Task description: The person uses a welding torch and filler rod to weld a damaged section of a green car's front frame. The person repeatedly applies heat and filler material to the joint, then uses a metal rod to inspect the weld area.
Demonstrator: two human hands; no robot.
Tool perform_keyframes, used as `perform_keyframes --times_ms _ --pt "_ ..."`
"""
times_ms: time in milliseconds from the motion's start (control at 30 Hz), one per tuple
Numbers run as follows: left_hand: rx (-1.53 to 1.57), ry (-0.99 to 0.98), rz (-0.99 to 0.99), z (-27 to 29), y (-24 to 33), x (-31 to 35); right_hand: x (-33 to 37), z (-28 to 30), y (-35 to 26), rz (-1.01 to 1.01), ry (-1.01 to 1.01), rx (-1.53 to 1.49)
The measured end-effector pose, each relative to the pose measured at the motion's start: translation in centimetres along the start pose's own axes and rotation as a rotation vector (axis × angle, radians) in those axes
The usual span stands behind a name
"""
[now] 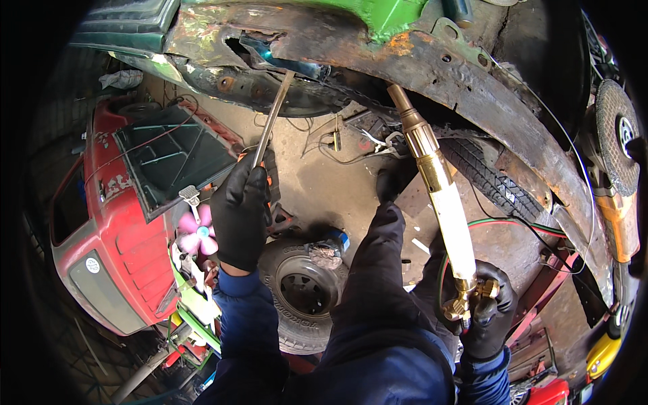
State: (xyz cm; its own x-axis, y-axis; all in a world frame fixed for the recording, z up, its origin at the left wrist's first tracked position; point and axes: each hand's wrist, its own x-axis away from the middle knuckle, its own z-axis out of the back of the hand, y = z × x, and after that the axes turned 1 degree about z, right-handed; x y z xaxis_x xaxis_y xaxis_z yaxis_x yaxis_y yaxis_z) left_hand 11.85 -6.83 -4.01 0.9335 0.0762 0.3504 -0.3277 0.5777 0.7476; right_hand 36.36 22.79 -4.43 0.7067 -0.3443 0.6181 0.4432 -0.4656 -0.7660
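Wrapped in a black glove, my left hand [241,209] grips a long flat-tipped metal bar [275,115], with bits of orange showing beside the fingers. The bar's upper end meets the lower edge of an opening in a rusty, burnt car body panel [317,37]. Bluish light shows inside that opening. My right hand [491,314], gloved too, closes around the valve end of a brass gas torch [442,196]. The torch points up and away, its copper-coloured nozzle near the panel's underside. I see no flame at the nozzle.
A red vehicle cab [111,229] lies at left beside a dark framed panel [179,155]. A spare tyre [304,331] is by my legs. Red and green hoses [520,221] run at right, near another tyre [493,175]. An angle grinder [617,209] hangs far right.
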Motion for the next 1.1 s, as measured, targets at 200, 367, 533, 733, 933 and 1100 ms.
perform_keyframes --times_ms 200,367,533,733,933,1100 --pt "-0.041 -0.020 -0.069 0.0 -0.5 -0.3 -1.0 -1.4 -0.4 0.035 0.005 0.047" --pt "-0.051 0.001 -0.075 0.1 -0.5 -0.3 -1.4 -1.8 -0.6 0.055 -0.003 0.071" --pt "0.123 -0.046 0.040 -0.1 0.4 0.2 -1.4 -1.7 -0.7 0.040 -0.035 0.095" --pt "0.086 -0.006 -0.024 -0.7 1.2 0.3 -1.5 -2.0 -0.5 0.064 -0.027 0.098" --pt "0.053 -0.015 -0.045 -0.6 1.3 -0.3 -0.6 -2.1 -0.7 0.055 0.031 0.086" --pt "0.035 -0.041 -0.050 -0.7 1.4 -0.3 0.2 -1.4 0.1 0.200 0.079 0.174"
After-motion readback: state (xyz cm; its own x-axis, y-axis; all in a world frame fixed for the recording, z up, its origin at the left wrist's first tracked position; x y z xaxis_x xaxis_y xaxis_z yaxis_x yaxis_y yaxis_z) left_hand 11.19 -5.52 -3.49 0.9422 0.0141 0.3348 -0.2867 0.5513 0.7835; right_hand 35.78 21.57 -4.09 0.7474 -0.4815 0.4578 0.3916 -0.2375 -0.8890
